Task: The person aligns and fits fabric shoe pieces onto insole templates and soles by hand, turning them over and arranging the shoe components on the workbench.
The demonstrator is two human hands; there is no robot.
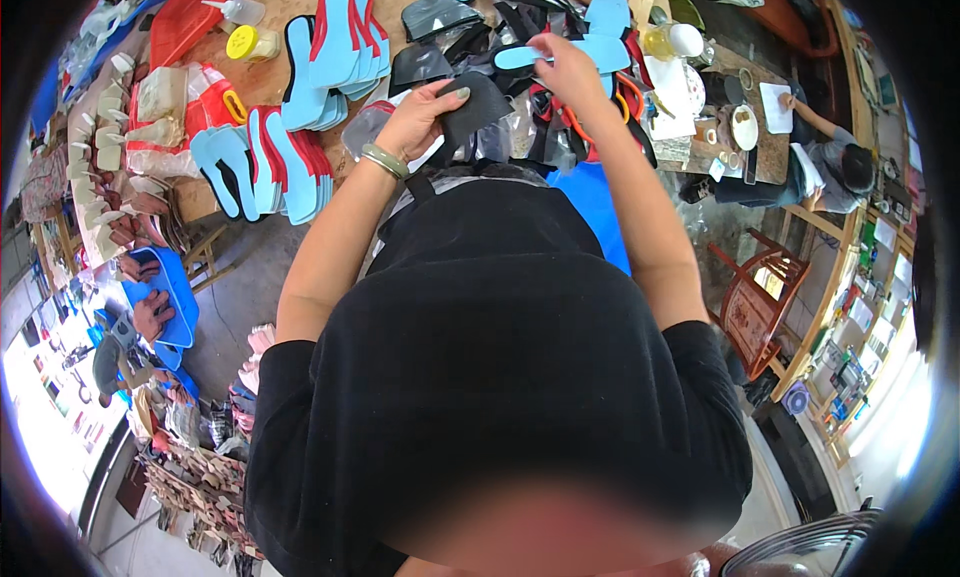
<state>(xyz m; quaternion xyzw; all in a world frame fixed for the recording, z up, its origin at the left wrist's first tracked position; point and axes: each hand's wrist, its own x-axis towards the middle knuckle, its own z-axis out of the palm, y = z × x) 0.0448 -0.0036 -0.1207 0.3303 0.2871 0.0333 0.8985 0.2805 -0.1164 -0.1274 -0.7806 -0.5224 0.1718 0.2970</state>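
My left hand [412, 127] had a black piece [477, 110] clamped at the table's [287, 2] near side.
Thumb on top, it gripped the left edge, a sound hold: the piece looked light, thin, bendy, perhaps slippery. Farther right, my right hand [568, 72] touched a blue insole [514, 59]; from my end I couldn't tell whether its fingers had closed.
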